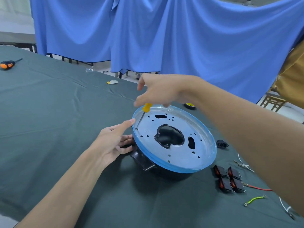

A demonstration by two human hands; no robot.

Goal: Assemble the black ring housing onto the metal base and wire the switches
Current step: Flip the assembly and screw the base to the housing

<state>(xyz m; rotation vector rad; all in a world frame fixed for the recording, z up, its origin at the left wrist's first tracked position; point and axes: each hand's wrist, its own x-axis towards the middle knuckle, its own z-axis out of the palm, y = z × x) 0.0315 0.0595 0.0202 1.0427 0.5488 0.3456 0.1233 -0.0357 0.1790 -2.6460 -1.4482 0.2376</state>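
A round metal base with a blue film rim lies tilted on top of the black ring housing in the middle of the table. My right hand holds a yellow-handled screwdriver from above; its tip stands in a hole near the base's left edge. My left hand rests against the left side of the housing, thumb touching the blue rim. Several black rocker switches lie in a cluster to the right of the housing.
Loose red, green-yellow and white wires lie at the right. An orange-black screwdriver lies far left. A black connector and a yellow-black tape roll sit behind the base. Blue drapes hang beyond the table.
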